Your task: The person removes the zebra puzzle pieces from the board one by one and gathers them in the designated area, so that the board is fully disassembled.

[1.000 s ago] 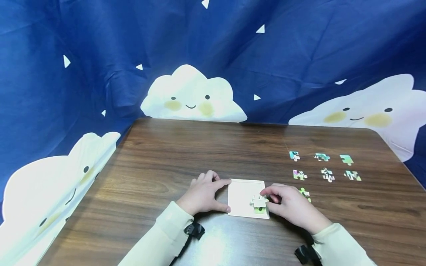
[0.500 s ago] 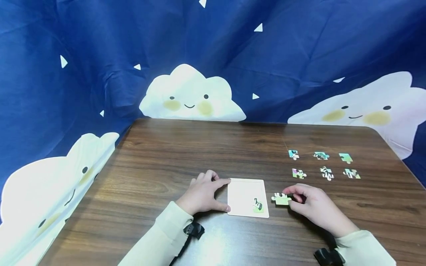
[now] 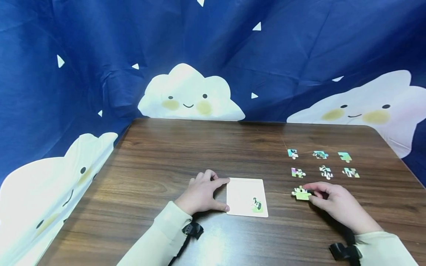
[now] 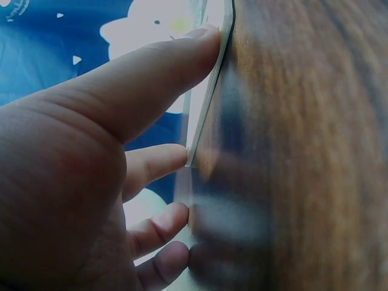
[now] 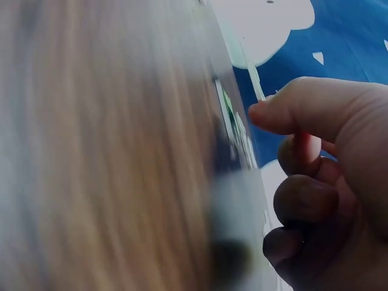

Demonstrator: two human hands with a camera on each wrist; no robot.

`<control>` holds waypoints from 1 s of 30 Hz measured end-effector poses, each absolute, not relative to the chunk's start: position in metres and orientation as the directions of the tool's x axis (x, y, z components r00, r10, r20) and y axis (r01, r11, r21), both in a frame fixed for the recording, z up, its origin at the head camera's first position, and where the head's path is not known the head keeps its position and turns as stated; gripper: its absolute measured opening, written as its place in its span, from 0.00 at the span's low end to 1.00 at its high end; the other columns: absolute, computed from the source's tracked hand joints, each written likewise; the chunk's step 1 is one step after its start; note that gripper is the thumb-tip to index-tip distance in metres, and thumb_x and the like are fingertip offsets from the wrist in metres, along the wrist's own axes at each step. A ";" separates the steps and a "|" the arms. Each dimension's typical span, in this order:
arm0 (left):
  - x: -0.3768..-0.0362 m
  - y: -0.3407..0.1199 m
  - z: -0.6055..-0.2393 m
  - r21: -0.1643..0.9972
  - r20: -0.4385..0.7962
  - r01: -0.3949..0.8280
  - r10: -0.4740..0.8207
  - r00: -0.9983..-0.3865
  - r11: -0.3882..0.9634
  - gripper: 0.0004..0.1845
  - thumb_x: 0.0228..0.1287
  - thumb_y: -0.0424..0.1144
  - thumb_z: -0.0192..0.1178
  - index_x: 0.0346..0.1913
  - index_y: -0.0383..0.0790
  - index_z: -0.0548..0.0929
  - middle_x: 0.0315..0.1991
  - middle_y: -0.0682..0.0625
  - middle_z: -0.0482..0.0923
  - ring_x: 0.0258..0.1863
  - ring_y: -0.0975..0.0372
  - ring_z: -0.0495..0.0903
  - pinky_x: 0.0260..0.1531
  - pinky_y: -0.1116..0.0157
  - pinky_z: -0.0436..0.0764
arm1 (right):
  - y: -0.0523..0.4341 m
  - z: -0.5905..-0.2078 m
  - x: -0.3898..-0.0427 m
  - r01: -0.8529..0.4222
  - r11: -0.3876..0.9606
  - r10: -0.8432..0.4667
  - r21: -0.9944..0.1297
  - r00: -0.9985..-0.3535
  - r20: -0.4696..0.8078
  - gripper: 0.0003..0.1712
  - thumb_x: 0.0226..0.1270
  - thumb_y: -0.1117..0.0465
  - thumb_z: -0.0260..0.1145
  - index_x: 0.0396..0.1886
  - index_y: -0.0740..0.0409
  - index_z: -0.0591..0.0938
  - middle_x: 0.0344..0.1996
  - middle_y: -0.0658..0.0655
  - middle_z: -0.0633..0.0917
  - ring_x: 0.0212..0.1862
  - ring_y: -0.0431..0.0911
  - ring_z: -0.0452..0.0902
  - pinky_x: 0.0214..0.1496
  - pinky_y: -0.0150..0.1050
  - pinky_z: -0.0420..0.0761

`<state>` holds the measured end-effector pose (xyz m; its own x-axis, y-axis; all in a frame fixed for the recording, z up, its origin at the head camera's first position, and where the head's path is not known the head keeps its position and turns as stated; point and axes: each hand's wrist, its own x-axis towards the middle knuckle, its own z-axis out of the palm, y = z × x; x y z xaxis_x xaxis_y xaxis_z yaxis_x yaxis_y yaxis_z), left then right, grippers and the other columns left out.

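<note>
On the table lies a square cream puzzle tray (image 3: 240, 195) with one green-and-white piece (image 3: 257, 205) in its lower right corner. My left hand (image 3: 201, 194) touches the tray's left side, thumb at the near corner and index finger at the far one. In the left wrist view the thumb (image 4: 203, 45) lies against the tray's thin edge, the other fingers spread. To the right of the tray, my right hand (image 3: 336, 201) pinches a green-and-white jigsaw piece (image 3: 302, 195) by its right edge between thumb and index finger, low over the table. Its other fingers are curled in.
Several jigsaw pieces lie in two rows beyond the right hand, among them a plain green corner piece (image 3: 344, 157) and a pink-and-green one (image 3: 298, 172). The brown wooden table (image 3: 173, 147) ends at a blue cloth (image 3: 266, 66) with printed clouds.
My right hand has carried the jigsaw piece from over the tray out to the right, close below the rows of pieces. The left hand stays at the tray's edge.
</note>
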<state>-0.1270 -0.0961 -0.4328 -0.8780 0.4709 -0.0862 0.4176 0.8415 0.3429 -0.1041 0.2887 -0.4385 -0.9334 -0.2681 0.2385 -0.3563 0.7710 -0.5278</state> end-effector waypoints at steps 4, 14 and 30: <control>-0.127 -0.097 -0.432 0.343 -0.084 0.414 0.467 -0.881 0.843 0.45 0.38 0.70 0.65 0.65 0.66 0.67 0.50 0.57 0.62 0.44 0.61 0.60 0.38 0.61 0.60 | 0.300 -0.436 -0.105 -0.310 0.779 -0.242 -0.545 -0.950 0.196 0.12 0.56 0.66 0.67 0.41 0.49 0.83 0.20 0.42 0.71 0.21 0.33 0.62 0.23 0.30 0.61; -0.126 -0.097 -0.432 0.344 -0.084 0.414 0.466 -0.881 0.843 0.45 0.38 0.69 0.65 0.65 0.66 0.67 0.50 0.57 0.62 0.44 0.61 0.60 0.38 0.60 0.59 | 0.329 -0.439 -0.107 -0.236 0.804 -0.177 -0.547 -0.971 0.159 0.11 0.59 0.63 0.66 0.42 0.52 0.82 0.20 0.44 0.72 0.21 0.34 0.63 0.24 0.31 0.59; -0.126 -0.096 -0.433 0.334 -0.088 0.419 0.471 -0.878 0.844 0.45 0.39 0.70 0.64 0.65 0.66 0.66 0.50 0.57 0.61 0.44 0.61 0.60 0.38 0.60 0.60 | 0.349 -0.440 -0.104 -0.151 0.848 -0.128 -0.508 -0.988 0.081 0.12 0.61 0.65 0.63 0.45 0.58 0.80 0.20 0.45 0.70 0.21 0.34 0.61 0.27 0.31 0.58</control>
